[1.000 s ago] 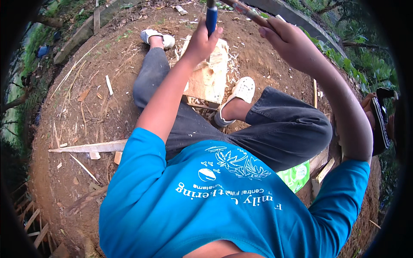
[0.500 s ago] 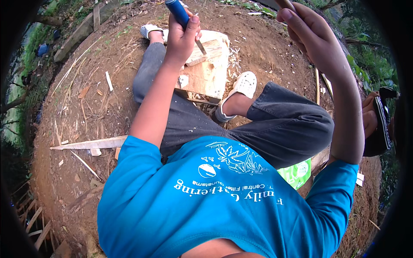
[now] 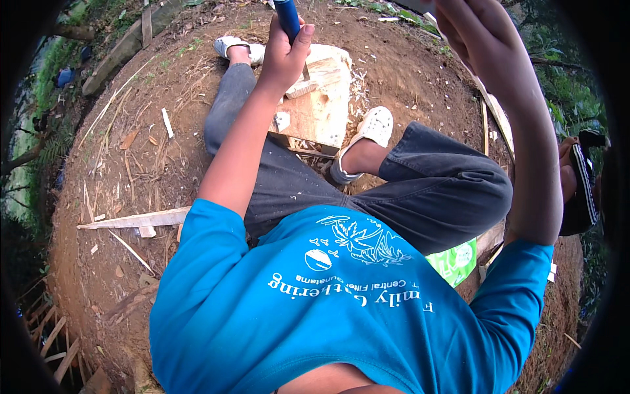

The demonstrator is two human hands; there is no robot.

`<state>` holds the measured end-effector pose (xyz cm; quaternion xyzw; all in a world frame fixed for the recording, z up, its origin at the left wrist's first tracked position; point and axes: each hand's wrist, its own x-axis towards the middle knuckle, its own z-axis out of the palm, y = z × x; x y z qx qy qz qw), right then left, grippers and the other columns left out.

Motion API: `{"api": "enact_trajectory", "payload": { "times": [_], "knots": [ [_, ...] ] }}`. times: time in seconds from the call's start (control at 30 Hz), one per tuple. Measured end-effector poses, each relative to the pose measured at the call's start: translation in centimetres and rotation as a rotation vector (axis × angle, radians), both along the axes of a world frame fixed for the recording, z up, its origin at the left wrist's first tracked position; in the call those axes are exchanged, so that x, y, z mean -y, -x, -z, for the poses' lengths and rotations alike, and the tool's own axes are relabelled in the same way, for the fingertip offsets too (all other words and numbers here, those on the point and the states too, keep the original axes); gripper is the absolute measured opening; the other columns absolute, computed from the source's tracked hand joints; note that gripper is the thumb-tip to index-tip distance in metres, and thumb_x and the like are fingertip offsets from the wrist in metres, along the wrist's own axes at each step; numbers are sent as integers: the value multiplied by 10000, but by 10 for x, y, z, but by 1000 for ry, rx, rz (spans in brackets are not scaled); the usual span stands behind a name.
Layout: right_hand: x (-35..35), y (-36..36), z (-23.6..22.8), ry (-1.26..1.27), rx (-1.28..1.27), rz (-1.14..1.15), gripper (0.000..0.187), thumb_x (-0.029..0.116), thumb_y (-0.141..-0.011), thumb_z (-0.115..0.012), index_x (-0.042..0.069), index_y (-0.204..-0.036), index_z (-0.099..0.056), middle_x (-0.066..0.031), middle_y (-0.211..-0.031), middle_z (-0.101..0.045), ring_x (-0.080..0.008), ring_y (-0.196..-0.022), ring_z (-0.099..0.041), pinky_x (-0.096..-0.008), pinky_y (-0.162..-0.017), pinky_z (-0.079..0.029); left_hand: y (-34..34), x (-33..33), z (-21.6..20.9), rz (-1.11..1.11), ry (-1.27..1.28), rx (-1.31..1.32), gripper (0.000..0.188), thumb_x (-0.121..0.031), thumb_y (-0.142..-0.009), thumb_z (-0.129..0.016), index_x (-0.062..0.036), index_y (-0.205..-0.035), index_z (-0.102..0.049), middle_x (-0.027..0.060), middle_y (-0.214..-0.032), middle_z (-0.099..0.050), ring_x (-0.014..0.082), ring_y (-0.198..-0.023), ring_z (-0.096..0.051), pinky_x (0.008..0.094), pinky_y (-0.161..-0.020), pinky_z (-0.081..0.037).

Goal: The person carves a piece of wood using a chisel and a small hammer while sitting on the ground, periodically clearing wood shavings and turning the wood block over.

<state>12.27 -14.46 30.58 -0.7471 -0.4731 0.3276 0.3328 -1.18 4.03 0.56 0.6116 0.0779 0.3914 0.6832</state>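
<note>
My left hand [image 3: 289,56] is closed around the blue handle of a chisel [image 3: 287,18]. Its blade points down at a small wooden piece [image 3: 302,88], which lies on a pale wooden block [image 3: 318,121] between my legs. My right hand [image 3: 478,39] is raised at the upper edge, its fingers curled round a wooden-handled tool. The tool's handle is mostly hidden by the hand now, and its striking end cannot be made out. A small whitish piece [image 3: 281,121] sits on the block's near left corner.
Wood chips [image 3: 357,85] litter the brown soil around the block. A long pointed wood strip [image 3: 134,218] lies at left, and a green bag [image 3: 454,262] beside my right thigh. Part of another person [image 3: 581,187] shows at the right edge.
My left hand and the chisel have shifted slightly right, the handle more upright. The right hand has moved up and right, nearly out of the picture, so the wooden handle no longer shows clearly.
</note>
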Motion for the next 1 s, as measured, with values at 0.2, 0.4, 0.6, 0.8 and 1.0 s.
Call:
{"api": "enact_trajectory", "payload": {
  "times": [0.2, 0.4, 0.6, 0.8, 1.0],
  "knots": [
    [-26, 14, 45, 18, 630, -204, 269, 238, -1075, -518, -2, -983, -598, -138, -793, -582, -269, -724, -573, -425, -721, -482, 2, 1, 0, -85, -120, -90, 260, -262, -1055, -625, -109, -1124, -427, -18, -805, -465, 61, -650, -469, 245, -599, -429],
    [-55, 43, 13, 196, 458, 124, 303, 275, -1088, -506, 12, -981, -613, -65, -768, -566, -181, -680, -542, -387, -655, -470, 5, -7, 2, -198, -136, -216, 311, -240, -1046, -621, -58, -1247, -469, 5, -878, -522, 98, -750, -530, 276, -676, -474],
    [-44, 17, 13, 85, 443, -49, 309, 293, -1091, -502, 21, -974, -588, -70, -753, -543, -190, -672, -529, -397, -662, -471, 4, 0, -5, -82, 23, -195, 250, -207, -1041, -625, -77, -1195, -477, -17, -856, -493, 82, -718, -501, 267, -643, -457],
    [-41, 21, 16, 194, 571, -117, 287, 257, -1088, -493, 4, -985, -582, -94, -777, -558, -201, -697, -540, -394, -666, -465, 2, -5, 4, -155, -146, -171, 215, -209, -1036, -636, -90, -1139, -489, -21, -831, -504, 79, -674, -505, 263, -607, -454],
    [-42, -6, 50, 274, 719, -259, 241, 211, -1074, -506, 4, -982, -590, -120, -822, -598, -232, -758, -587, -411, -714, -491, -3, -8, -8, -149, -156, -199, 233, -223, -1035, -637, -90, -1150, -484, -29, -829, -512, 75, -688, -515, 262, -611, -456]
  ]
}}
